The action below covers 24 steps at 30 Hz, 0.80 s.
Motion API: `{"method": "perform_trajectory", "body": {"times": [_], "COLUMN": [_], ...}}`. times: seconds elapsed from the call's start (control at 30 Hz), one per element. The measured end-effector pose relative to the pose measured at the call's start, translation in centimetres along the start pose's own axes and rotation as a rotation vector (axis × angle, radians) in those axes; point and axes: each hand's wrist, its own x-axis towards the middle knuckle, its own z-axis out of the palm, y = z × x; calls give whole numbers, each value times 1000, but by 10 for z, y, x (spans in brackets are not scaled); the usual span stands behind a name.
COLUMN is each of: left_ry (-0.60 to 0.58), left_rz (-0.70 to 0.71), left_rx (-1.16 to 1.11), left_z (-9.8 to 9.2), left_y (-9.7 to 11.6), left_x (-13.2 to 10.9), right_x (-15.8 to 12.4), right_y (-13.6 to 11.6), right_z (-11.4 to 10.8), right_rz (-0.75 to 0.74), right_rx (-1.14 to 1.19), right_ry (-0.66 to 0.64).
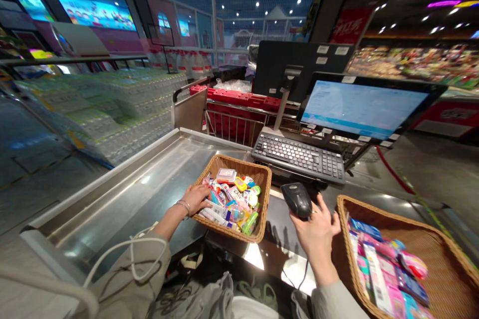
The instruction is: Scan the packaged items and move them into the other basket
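Observation:
My right hand (314, 224) is wrapped around a black handheld barcode scanner (297, 199), held above the counter between two wicker baskets. My left hand (198, 197) reaches over the left rim of the middle wicker basket (266, 199). Its fingers are close together and bent onto small packaged goods; what lies under the fingertips is hidden. Inside that basket are a white box with a red edge (226, 175), a yellow pack (240, 184), a green pack (250, 223) and a long white carton (214, 215), among other colourful packs.
On the right, a larger wicker basket (346, 254) holds several pink, blue and white packages. Behind stand a black keyboard (299, 154), a lit monitor (362, 104) and a second screen's back (299, 67). The steel counter (160, 174) has a raised left edge. Stacked bottle packs (123, 104) stand beyond.

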Motion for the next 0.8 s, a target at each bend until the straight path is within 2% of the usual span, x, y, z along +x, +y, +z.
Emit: {"method": "perform_trajectory", "body": {"times": [0.2, 0.33, 0.43, 0.57, 0.8], "left_ry": [53, 139, 193, 194, 129], "left_rz": [-22, -54, -77, -97, -115], "left_rx": [-30, -63, -37, 13, 71], "left_z": [-2, -7, -10, -8, 17], "left_y": [2, 10, 21, 37, 58], "left_x": [3, 14, 32, 63, 107], "right_x": [2, 4, 5, 6, 5], "right_y": [2, 3, 3, 2, 5], "right_z": [0, -1, 0, -1, -3], "right_rz": [9, 6, 20, 19, -36], "right_rx": [0, 5, 6, -1, -16], "right_ry": [9, -8, -21, -28, 11]}}
